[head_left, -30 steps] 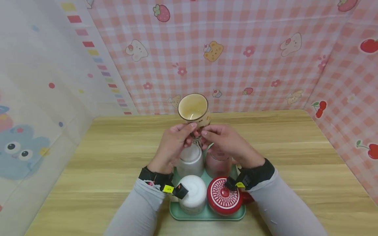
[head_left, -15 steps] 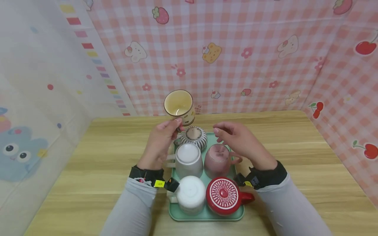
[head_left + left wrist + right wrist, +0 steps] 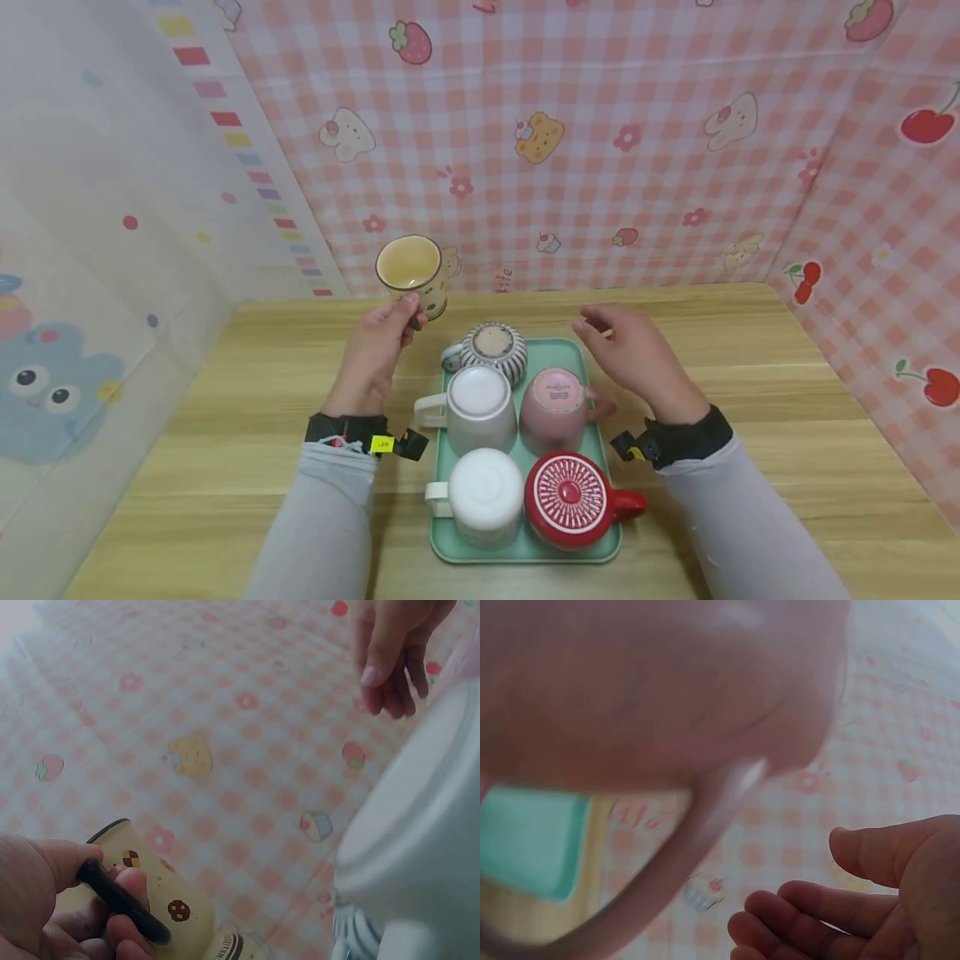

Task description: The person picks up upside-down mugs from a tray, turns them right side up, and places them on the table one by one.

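Note:
My left hand [image 3: 378, 350] grips the dark handle [image 3: 124, 901] of a cream mug [image 3: 411, 265] with brown cookie prints, its mouth facing up, beyond the tray's far left side. To the right of the pink mug [image 3: 555, 408], my right hand [image 3: 633, 354] has loosely bent fingers and holds nothing. On the green tray [image 3: 525, 552] several mugs stand upside down: a striped one [image 3: 495, 350] at the back, a grey-white one [image 3: 480, 408], a white one [image 3: 486, 496] and a red one [image 3: 570, 500] in front. The pink mug's handle points toward my right hand.
The tray lies on a light wooden table [image 3: 202, 433]. Behind the table rises a pink checkered cloth [image 3: 480, 167], with more cloth at the right side and a pale printed sheet [image 3: 112, 167] at the left.
Both hands first held the cream mug above the tray's back. The right hand has let go and moved right; the left has carried the mug leftward, uncovering the striped mug.

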Available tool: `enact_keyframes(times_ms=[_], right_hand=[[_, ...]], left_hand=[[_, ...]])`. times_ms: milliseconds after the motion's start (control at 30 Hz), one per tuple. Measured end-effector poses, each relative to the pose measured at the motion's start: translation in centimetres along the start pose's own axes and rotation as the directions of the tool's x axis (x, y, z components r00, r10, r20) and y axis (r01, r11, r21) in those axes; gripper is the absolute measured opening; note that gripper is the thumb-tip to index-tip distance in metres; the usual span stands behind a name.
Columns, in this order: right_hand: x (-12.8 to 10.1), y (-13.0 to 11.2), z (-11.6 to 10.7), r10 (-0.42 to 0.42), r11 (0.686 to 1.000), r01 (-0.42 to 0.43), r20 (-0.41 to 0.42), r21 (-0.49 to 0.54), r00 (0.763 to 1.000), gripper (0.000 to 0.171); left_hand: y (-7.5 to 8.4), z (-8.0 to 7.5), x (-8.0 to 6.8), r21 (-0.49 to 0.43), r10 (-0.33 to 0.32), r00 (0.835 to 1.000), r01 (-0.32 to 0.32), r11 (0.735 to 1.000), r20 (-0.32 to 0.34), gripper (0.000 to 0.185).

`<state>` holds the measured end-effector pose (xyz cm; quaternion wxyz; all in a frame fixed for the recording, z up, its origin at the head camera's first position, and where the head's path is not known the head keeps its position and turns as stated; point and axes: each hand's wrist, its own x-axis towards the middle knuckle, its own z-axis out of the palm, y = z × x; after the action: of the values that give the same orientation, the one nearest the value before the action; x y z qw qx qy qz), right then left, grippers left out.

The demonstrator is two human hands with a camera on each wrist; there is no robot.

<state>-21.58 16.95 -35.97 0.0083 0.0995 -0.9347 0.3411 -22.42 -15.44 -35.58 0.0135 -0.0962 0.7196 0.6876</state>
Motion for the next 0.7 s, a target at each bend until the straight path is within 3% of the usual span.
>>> enact_keyframes(times_ms=[167,333,700], right_hand=[[0.6,1.5,0.3,0.008,0.995,-0.01,-0.017,-0.099,1.0,0.05],[1.0,2.8,0.6,0.024,0.983,-0.021,0.017,-0.183,1.0,0.054],[1.3,3.8,1.2,0.077,0.968,-0.052,0.091,-0.246,0.993,0.059]], left_hand=[[-0.8,-1.0,1.2,0.013,-0.026,0.998,0.027,1.0,-0.056,0.042],[-2.2,-1.5,2.7,0.007,-0.035,0.996,0.035,0.999,-0.085,0.038],[-4.8,-2.8,5.1,0.018,-0.059,0.994,0.061,0.998,-0.093,0.035]])
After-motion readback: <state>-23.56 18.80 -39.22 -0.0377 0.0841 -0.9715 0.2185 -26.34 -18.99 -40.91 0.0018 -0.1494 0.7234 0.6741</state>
